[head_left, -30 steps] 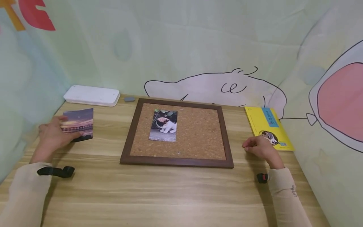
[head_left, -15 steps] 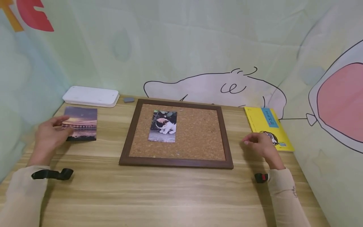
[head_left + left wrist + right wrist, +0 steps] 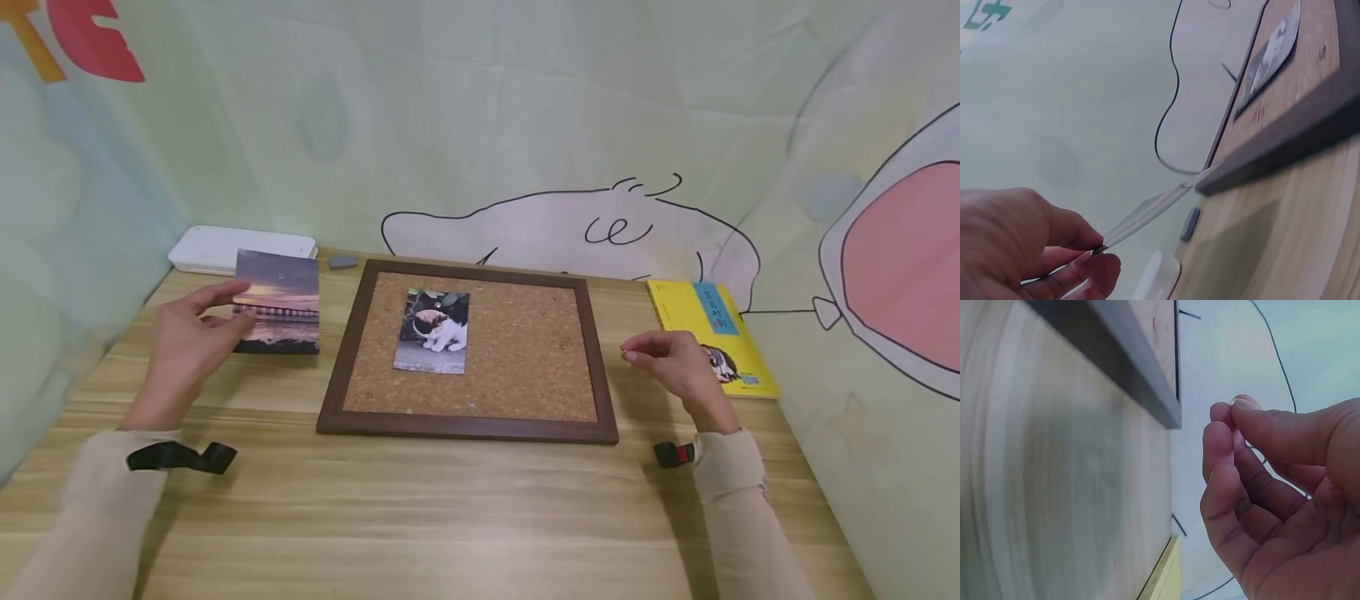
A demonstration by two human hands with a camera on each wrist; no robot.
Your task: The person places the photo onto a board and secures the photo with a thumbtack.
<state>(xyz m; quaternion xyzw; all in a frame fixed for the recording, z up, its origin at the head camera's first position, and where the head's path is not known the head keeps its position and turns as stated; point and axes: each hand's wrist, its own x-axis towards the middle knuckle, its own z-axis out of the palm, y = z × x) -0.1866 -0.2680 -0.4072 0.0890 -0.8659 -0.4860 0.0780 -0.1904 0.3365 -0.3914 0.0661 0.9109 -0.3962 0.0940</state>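
Note:
My left hand (image 3: 197, 337) pinches a sunset photo (image 3: 279, 304) by its left edge, holding it above the table just left of the corkboard (image 3: 540, 358). Seen edge-on in the left wrist view, the photo (image 3: 1150, 212) runs out from between thumb and fingers. A cat photo (image 3: 433, 333) is fixed on the left half of the corkboard by a small silvery pin near its top. My right hand (image 3: 675, 367) hovers right of the brown frame. In the right wrist view, thumb and forefinger (image 3: 1221, 440) meet on a tiny pin-like object, mostly hidden.
A white case (image 3: 217, 247) lies at the back left, partly behind the sunset photo. Beside it sits a small grey block (image 3: 342, 262). A yellow book (image 3: 712, 321) lies at the right, under and behind my right hand. Printed cloth walls enclose the table (image 3: 420, 517).
My left hand has lifted the sunset photo and carried it right, toward the corkboard. My right hand has shifted slightly left and up, away from the yellow book.

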